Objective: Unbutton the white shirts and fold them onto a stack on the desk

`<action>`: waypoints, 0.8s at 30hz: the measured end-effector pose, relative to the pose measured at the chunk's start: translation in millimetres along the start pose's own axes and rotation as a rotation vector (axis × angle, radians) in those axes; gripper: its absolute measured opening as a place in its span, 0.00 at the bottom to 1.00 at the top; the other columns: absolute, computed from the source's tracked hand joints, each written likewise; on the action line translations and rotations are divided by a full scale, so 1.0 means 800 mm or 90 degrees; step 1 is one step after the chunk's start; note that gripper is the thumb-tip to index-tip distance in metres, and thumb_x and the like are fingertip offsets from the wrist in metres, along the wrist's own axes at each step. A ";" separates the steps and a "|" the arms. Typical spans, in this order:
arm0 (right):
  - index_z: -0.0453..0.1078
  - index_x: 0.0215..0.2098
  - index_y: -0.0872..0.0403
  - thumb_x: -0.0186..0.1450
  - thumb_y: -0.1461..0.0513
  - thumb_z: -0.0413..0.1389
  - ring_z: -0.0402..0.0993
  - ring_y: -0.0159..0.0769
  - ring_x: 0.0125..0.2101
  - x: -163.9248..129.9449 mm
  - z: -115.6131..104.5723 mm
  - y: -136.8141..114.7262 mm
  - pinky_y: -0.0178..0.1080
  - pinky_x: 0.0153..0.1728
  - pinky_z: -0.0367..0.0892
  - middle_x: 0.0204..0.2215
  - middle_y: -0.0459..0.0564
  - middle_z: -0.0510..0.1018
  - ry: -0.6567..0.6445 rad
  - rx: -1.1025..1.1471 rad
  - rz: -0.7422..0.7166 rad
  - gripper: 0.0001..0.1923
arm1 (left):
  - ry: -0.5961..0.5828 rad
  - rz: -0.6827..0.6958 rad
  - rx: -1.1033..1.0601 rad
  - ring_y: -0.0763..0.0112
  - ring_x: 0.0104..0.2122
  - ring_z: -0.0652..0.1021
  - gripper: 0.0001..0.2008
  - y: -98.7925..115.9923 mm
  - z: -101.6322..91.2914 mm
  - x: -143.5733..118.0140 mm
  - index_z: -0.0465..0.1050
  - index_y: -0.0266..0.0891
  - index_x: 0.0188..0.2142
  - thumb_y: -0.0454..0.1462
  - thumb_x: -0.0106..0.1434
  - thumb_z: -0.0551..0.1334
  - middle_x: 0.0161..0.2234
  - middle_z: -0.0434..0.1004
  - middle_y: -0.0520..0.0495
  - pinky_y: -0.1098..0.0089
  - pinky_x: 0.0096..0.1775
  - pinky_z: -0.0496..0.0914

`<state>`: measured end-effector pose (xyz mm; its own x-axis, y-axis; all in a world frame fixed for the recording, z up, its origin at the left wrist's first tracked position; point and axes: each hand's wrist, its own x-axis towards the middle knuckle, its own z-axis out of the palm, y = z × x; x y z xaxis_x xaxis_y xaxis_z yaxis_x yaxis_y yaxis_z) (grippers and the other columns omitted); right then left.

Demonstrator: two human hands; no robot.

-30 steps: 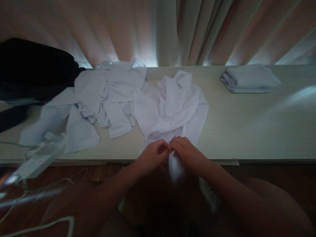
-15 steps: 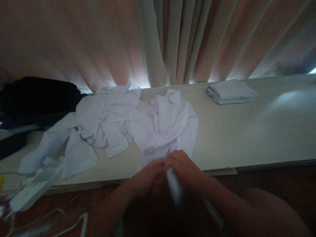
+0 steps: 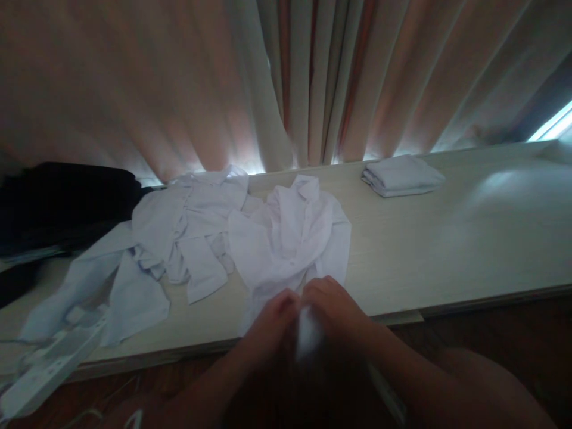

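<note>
The left hand (image 3: 270, 319) and the right hand (image 3: 333, 307) meet at the 6 o'clock position of the view, at the near edge of the table (image 3: 447, 250). Both hands pinch the lower hem of the white shirt (image 3: 290, 238), the fingertips closed on a small bunch of fabric that stands up between them; motion blur hides the exact finger placement. The white shirt is crumpled, not flat: its body lies in loose folds on the pale wood-grain surface, its collar points toward 12 o'clock, and 1 panel spreads toward 3 o'clock. The fabric is thin, plain and bright white, with soft creases and no visible print. The hem portion hangs just over the table edge into the hands. At 9 o'clock from the white shirt, touching it, lies a pile of pale garments (image 3: 179, 238), unfolded, with sleeves and panels spread toward the near left corner. At 10 o'clock, beyond that pile, sits a dark bundle (image 3: 62, 202). At 1 o'clock, well apart from the hands, 1 folded stack (image 3: 402, 176) rests near the curtain (image 3: 313, 83), which hangs in vertical pleats along the far edge of the table. At 8 o'clock, a white power strip (image 3: 49, 366) lies at the table edge.
</note>
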<state>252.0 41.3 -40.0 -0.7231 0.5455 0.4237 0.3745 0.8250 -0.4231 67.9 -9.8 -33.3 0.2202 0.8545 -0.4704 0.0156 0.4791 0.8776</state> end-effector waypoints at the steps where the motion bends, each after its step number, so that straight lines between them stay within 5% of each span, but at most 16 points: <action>1: 0.69 0.38 0.55 0.65 0.72 0.49 0.67 0.38 0.36 0.002 -0.003 0.000 0.40 0.39 0.60 0.35 0.51 0.74 -0.011 0.008 0.027 0.10 | 0.034 0.054 0.053 0.72 0.24 0.69 0.17 -0.001 -0.002 0.001 0.68 0.41 0.32 0.53 0.61 0.62 0.24 0.67 0.53 0.71 0.27 0.64; 5: 0.69 0.35 0.55 0.66 0.71 0.50 0.68 0.38 0.35 0.004 -0.010 -0.004 0.39 0.38 0.63 0.34 0.51 0.74 -0.017 0.072 0.102 0.08 | 0.092 0.192 0.263 0.68 0.32 0.74 0.14 -0.005 -0.008 -0.001 0.72 0.40 0.34 0.48 0.66 0.58 0.31 0.75 0.50 0.70 0.36 0.67; 12: 0.72 0.35 0.53 0.66 0.69 0.53 0.72 0.37 0.37 0.001 -0.015 -0.008 0.39 0.40 0.67 0.34 0.49 0.77 0.033 0.219 0.134 0.08 | 0.030 0.201 0.316 0.65 0.37 0.75 0.14 -0.012 -0.008 -0.001 0.72 0.41 0.42 0.46 0.70 0.53 0.35 0.77 0.49 0.68 0.40 0.68; 24: 0.76 0.34 0.53 0.65 0.69 0.56 0.74 0.34 0.34 0.004 -0.030 -0.015 0.36 0.38 0.69 0.32 0.48 0.79 0.058 0.276 0.131 0.08 | -0.044 0.257 0.372 0.63 0.41 0.76 0.17 -0.001 -0.012 -0.003 0.74 0.39 0.44 0.47 0.71 0.52 0.41 0.80 0.45 0.67 0.44 0.68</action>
<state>259.1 36.3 -14.1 -0.5982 0.7175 0.3570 0.2143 0.5725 -0.7914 57.6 -10.5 -33.8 0.3797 0.9187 -0.1089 0.4360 -0.0739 0.8969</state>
